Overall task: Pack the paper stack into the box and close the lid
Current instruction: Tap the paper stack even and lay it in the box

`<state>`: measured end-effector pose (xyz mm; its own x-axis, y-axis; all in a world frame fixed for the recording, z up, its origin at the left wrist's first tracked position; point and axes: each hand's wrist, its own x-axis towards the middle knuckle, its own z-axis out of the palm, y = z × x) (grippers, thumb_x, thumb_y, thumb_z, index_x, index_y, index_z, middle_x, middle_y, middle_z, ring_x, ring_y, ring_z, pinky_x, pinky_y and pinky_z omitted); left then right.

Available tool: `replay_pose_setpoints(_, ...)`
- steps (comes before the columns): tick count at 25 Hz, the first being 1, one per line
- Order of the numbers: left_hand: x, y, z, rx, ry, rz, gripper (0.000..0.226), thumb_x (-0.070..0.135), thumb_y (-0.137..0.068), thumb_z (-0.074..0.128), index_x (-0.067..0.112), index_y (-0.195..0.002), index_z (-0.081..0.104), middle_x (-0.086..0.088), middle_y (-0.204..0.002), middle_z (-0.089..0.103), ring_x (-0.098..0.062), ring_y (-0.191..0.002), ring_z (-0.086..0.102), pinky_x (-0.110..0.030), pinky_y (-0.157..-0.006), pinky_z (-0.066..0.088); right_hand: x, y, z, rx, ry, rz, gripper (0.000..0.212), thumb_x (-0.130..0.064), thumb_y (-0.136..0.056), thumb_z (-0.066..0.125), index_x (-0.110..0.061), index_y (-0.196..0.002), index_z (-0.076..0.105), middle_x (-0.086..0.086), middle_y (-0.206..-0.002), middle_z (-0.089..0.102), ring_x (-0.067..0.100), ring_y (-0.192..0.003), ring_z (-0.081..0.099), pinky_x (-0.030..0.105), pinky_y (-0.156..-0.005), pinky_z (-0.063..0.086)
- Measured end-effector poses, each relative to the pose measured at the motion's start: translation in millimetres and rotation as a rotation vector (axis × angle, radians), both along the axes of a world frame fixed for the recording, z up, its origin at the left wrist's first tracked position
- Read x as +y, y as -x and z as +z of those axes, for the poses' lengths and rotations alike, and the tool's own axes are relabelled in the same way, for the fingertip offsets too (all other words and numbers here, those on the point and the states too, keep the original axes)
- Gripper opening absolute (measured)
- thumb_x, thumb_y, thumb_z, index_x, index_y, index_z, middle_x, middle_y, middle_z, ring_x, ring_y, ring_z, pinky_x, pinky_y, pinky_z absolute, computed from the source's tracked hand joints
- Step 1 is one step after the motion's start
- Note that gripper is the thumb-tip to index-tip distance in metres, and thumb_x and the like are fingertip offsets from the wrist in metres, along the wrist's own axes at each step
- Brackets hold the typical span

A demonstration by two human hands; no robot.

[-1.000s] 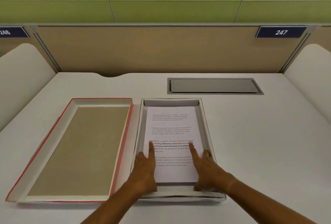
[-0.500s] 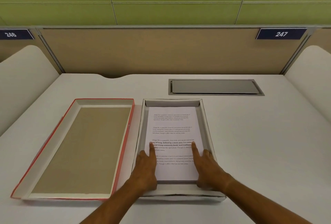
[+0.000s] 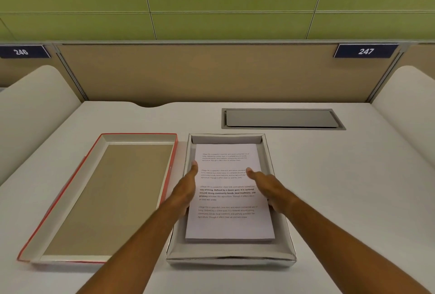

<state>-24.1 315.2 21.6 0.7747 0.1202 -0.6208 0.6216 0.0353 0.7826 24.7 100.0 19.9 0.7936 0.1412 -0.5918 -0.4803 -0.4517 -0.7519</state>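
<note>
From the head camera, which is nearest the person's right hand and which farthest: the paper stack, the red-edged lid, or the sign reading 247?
1. Paper stack: the right hand rests on its right edge, inside the box.
2. Red-edged lid: lying open on the desk, off to the left past the box.
3. Sign reading 247: up on the back partition, far right.

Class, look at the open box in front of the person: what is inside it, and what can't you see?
Inside the box lies a printed paper stack, with the left hand and right hand at its sides. The box floor under the stack is hidden.
</note>
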Motion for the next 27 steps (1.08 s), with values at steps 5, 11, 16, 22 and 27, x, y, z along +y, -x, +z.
replay_pose_setpoints(5, 9.1, -4.6, -2.6, 0.083, 0.026, 0.086, 0.108, 0.083, -0.079, 0.011, 0.002, -0.142, 0.043, -0.021, -0.135, 0.058, -0.038, -0.126, 0.052, -0.049, -0.108, 0.034, -10.5, -6.6, 5.7, 0.078, -0.124, -0.050, 0.043, -0.061, -0.095, 0.032, -0.025, -0.104, 0.052, -0.005, -0.083, 0.068, 0.014, -0.070, 0.063, 0.027, -0.052, 0.046)
replay_pose_setpoints(11, 19.9, -5.6, 0.3, 0.114, 0.077, 0.147, 0.094, 0.092, -0.069, 0.016, 0.007, -0.083, 0.054, -0.012, -0.084, 0.048, -0.023, -0.075, 0.046, -0.032, -0.064, 0.035, -17.6, -6.3, 13.8, 0.114, -0.197, -0.080, 0.043, -0.062, -0.096, 0.028, -0.026, -0.081, 0.047, -0.002, -0.064, 0.067, 0.014, -0.058, 0.066, 0.030, -0.063, 0.050)
replay_pose_setpoints(16, 5.1, 3.8, 9.7, 0.005, -0.142, 0.089, 0.095, 0.074, -0.086, 0.030, -0.009, -0.123, 0.055, -0.037, -0.110, 0.060, -0.051, -0.108, 0.059, -0.051, -0.097, 0.046, -18.1, 2.1, 28.6, -0.067, -0.123, -0.056, 0.045, -0.054, -0.098, 0.033, -0.017, -0.088, 0.056, 0.003, -0.071, 0.068, 0.015, -0.058, 0.065, 0.025, -0.058, 0.053)
replay_pose_setpoints(22, -20.7, 27.2, 15.9, -0.256, -0.917, -0.111, 0.080, 0.066, -0.087, 0.043, 0.014, -0.146, 0.036, -0.011, -0.156, 0.035, -0.033, -0.142, 0.035, -0.046, -0.111, 0.032, -4.1, 23.8, 17.2, -0.697, 0.251, 0.204, 0.067, -0.060, -0.090, 0.047, -0.015, -0.139, 0.047, 0.008, -0.145, 0.053, 0.032, -0.129, 0.053, 0.030, -0.091, 0.050)
replay_pose_setpoints(27, -14.2, 53.3, 7.3, -0.273, -1.332, -0.250, 0.098, 0.075, -0.083, 0.031, 0.019, -0.155, -0.003, -0.008, -0.165, -0.008, -0.029, -0.151, -0.005, -0.047, -0.120, 0.001, 8.6, 27.1, 2.4, -0.798, 0.556, 0.435, 0.098, -0.076, -0.080, 0.028, -0.019, -0.156, 0.006, 0.009, -0.166, 0.003, 0.032, -0.152, 0.004, 0.046, -0.121, 0.007)
